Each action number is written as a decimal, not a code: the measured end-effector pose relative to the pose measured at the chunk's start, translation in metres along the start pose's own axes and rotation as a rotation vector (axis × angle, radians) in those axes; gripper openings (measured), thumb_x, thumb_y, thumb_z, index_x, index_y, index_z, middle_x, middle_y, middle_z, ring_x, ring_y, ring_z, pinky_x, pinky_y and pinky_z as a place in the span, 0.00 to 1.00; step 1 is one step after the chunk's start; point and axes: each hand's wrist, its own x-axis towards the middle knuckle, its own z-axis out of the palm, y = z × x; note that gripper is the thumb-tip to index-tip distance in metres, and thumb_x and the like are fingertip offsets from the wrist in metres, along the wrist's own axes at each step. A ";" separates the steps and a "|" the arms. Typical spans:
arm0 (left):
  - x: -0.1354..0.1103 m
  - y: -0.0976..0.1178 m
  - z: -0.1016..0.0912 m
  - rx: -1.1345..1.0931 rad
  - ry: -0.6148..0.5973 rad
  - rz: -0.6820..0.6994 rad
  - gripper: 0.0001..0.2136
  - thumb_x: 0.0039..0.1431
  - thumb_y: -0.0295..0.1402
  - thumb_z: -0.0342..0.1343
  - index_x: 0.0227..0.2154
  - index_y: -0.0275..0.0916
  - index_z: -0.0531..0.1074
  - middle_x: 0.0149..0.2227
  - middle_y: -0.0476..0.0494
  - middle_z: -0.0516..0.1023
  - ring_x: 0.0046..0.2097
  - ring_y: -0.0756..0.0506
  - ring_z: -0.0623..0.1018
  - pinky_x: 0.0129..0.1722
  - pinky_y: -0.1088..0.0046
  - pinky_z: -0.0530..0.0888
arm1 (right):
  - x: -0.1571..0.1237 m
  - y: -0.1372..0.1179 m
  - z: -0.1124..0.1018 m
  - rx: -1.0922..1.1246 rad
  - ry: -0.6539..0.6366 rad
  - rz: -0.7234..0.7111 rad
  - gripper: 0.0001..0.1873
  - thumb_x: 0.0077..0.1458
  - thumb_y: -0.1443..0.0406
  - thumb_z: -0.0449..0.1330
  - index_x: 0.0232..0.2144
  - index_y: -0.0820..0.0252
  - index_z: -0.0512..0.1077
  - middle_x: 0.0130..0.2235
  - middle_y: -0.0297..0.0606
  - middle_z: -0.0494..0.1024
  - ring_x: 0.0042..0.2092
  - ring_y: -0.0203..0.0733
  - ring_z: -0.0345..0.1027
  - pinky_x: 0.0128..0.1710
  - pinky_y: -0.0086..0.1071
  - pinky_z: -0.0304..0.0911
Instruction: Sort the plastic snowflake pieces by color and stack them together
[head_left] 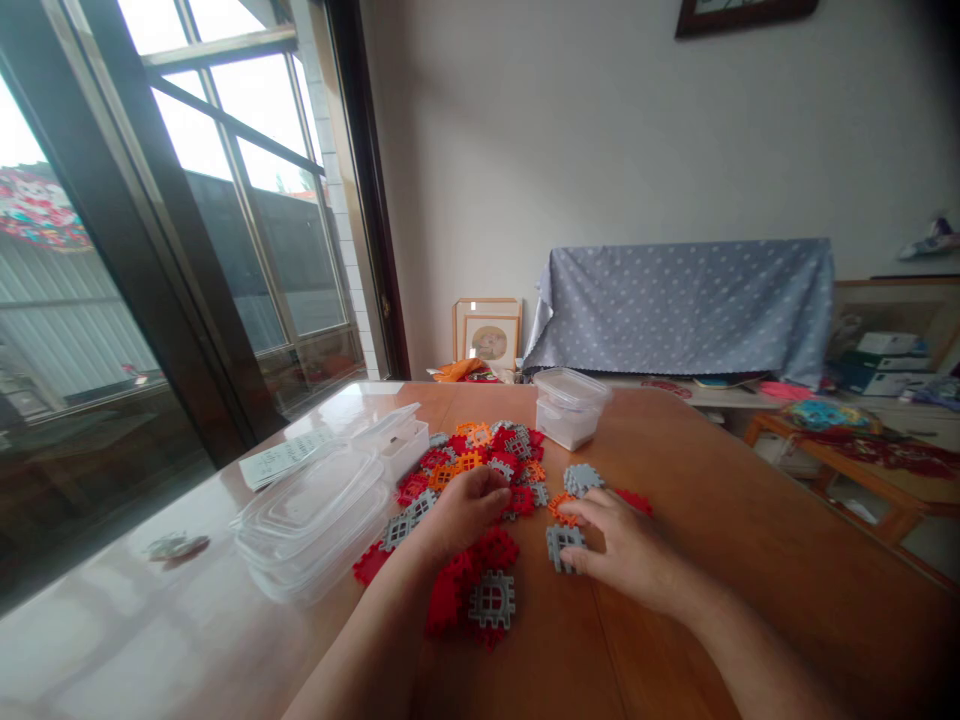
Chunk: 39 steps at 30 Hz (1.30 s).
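A heap of interlocking plastic building blocks in red, grey and orange lies mid-table. My left hand (471,508) is over the heap with fingers curled together, beside a red block (522,501). Whatever its fingertips hold, if anything, is hidden. To the right of the heap my right hand (626,545) spreads its thumb and fingers. Its thumb touches a grey window block (561,550), and its fingers reach an orange block (560,510). Grey blocks (581,479) lie just beyond them. Another grey window block (493,600) rests on red pieces nearer to me.
Stacked clear plastic boxes (307,520) stand at the left, with an open white box (405,450) behind. A clear lidded container (571,415) is at the back. A printed sheet (289,456) and a small clear packet (174,546) lie on the left side of the wooden table (675,450).
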 end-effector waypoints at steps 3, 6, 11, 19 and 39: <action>-0.001 0.002 -0.002 0.023 0.006 0.027 0.13 0.58 0.42 0.58 0.36 0.36 0.73 0.29 0.50 0.72 0.30 0.50 0.68 0.31 0.74 0.64 | -0.003 -0.028 0.009 0.018 -0.017 -0.131 0.21 0.54 0.58 0.66 0.51 0.52 0.76 0.49 0.41 0.77 0.52 0.50 0.68 0.54 0.40 0.64; 0.000 0.003 -0.002 0.045 0.013 0.059 0.12 0.58 0.41 0.57 0.36 0.36 0.73 0.30 0.50 0.73 0.30 0.50 0.68 0.32 0.73 0.65 | -0.008 -0.055 0.021 0.043 -0.096 -0.257 0.27 0.53 0.56 0.67 0.56 0.50 0.73 0.56 0.40 0.75 0.57 0.51 0.65 0.58 0.42 0.61; 0.001 0.002 0.001 0.051 0.014 0.051 0.11 0.57 0.40 0.58 0.35 0.36 0.74 0.28 0.51 0.71 0.30 0.50 0.68 0.30 0.74 0.64 | -0.012 -0.071 0.035 -0.006 -0.224 -0.283 0.23 0.55 0.57 0.66 0.54 0.47 0.76 0.55 0.38 0.78 0.55 0.52 0.66 0.58 0.43 0.61; -0.002 0.004 0.005 -0.095 0.023 -0.016 0.11 0.58 0.41 0.59 0.34 0.37 0.71 0.27 0.53 0.68 0.26 0.53 0.64 0.27 0.76 0.60 | -0.005 -0.049 0.028 0.106 -0.096 -0.253 0.12 0.67 0.60 0.54 0.41 0.52 0.77 0.39 0.37 0.80 0.42 0.44 0.69 0.44 0.35 0.62; -0.002 0.011 0.032 -0.552 -0.033 -0.224 0.15 0.47 0.41 0.67 0.31 0.38 0.69 0.23 0.49 0.75 0.27 0.48 0.76 0.28 0.76 0.69 | 0.004 -0.010 0.030 0.210 0.308 -0.034 0.30 0.61 0.53 0.61 0.62 0.51 0.63 0.58 0.43 0.72 0.58 0.51 0.67 0.58 0.43 0.64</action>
